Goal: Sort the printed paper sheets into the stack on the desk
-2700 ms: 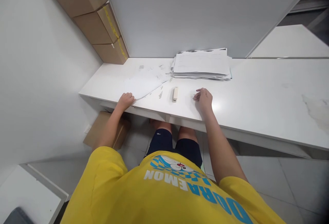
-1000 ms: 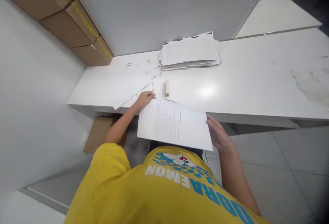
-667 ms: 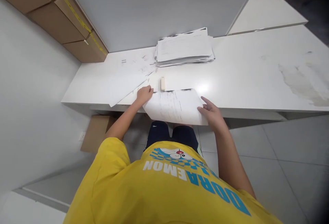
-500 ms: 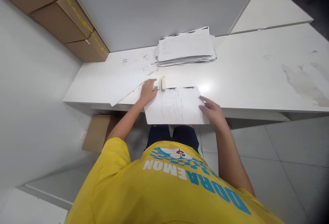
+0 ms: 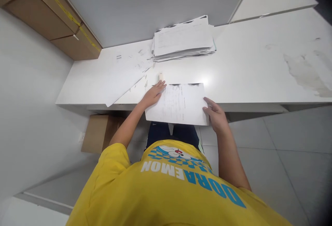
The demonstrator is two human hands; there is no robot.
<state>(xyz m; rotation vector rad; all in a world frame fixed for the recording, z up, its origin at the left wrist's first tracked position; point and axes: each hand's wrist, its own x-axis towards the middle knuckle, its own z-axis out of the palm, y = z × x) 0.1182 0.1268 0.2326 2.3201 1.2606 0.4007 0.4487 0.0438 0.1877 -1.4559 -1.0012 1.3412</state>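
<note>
A printed sheet of paper [image 5: 181, 105] with dark smudges along its far edge lies at the table's front, its near part jutting past the edge. My left hand [image 5: 153, 96] rests on the sheet's far left corner, fingers stretched out. Its fingertips reach a small cream block [image 5: 161, 77], perhaps an eraser; whether they touch it I cannot tell. At the sheet's right edge, my right hand [image 5: 216, 115] pinches the paper between thumb and fingers.
A thick stack of papers [image 5: 184, 39] stands at the table's back against a grey panel [image 5: 155, 5]. Loose white paper [image 5: 121, 77] lies on the left. Cardboard boxes [image 5: 59, 29] are piled at the far left, and another box [image 5: 95, 134] sits under the white table [image 5: 249, 67].
My left hand has moved right, from beside the sheet's corner onto it and close to the cream block. My right hand keeps its hold on the sheet. The view has shifted slightly.
</note>
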